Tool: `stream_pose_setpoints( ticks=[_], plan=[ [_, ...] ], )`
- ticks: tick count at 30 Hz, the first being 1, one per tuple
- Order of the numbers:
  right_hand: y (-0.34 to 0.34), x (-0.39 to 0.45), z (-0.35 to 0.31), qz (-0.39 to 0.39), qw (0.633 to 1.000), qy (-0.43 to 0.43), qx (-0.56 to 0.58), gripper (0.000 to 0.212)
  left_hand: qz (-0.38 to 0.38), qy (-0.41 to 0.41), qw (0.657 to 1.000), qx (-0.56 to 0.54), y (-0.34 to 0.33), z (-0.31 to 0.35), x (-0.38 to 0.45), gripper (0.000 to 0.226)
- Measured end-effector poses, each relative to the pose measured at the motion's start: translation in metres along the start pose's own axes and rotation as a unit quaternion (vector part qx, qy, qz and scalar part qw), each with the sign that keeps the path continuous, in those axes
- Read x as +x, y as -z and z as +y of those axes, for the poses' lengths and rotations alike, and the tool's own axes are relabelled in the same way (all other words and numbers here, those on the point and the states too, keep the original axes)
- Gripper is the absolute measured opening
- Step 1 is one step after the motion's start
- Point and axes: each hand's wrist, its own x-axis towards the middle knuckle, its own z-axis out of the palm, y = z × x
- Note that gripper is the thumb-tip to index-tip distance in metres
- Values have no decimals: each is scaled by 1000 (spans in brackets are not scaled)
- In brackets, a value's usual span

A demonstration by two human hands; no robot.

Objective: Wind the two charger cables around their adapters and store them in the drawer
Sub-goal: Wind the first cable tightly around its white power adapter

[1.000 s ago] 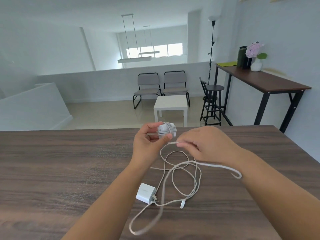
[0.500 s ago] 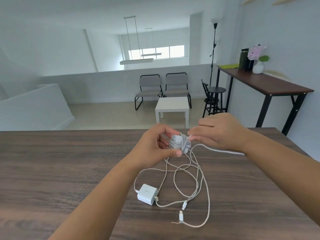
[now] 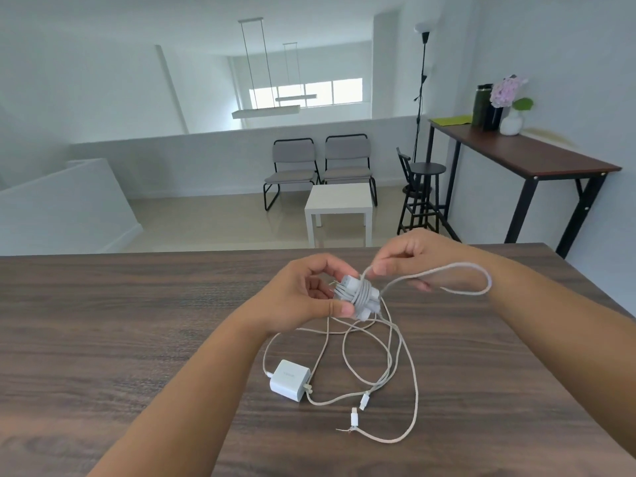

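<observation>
My left hand (image 3: 303, 297) grips a white adapter (image 3: 358, 296) above the table, with several turns of pale cable wrapped round it. My right hand (image 3: 413, 256) pinches that cable (image 3: 457, 270) just right of the adapter; a loop of it swings out to the right. A second white adapter (image 3: 289, 380) lies flat on the dark wooden table (image 3: 103, 339) below my left wrist. Loose cable (image 3: 395, 359) from both chargers lies tangled beside it, with two white connector ends (image 3: 359, 407) near the front.
The table's far edge runs just behind my hands and its right corner is near my right forearm. Beyond it are a white side table (image 3: 339, 208), two chairs, a stool and a high desk (image 3: 523, 156) with a vase. No drawer is in view.
My right hand has carried the cable over the adapter and out to the right, adding a turn. The loose cable on the table has grown shorter and shifted.
</observation>
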Motion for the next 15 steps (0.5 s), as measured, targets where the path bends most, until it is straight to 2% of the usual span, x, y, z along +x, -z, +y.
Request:
stream_pose_setpoints(
  ticks=[1, 3, 4, 6, 9, 12, 15],
  plan=[
    [5, -3, 2, -64, 990, -54, 115, 20, -25, 5, 999, -26, 2, -2, -1, 40],
    [14, -7, 9, -160, 944, -104, 268, 18, -67, 9, 995, -69, 4, -6, -4, 40],
    [17, -9, 13, -189, 925, -114, 310, 20, -81, 9, 993, -85, 4, -6, -4, 42],
    [20, -10, 20, -209, 910, -123, 336, 25, -93, 12, 990, -108, 6, -7, -5, 45],
    [21, -13, 19, -167, 940, -117, 274, 28, -97, 17, 984, -145, 8, -9, -6, 48],
    [15, -9, 12, -47, 990, -80, 108, 21, -104, 15, 980, -167, 7, -10, -6, 48],
    [6, 2, 7, 46, 998, -16, 27, 8, -103, 13, 980, -172, 3, -13, -3, 50]
  ],
)
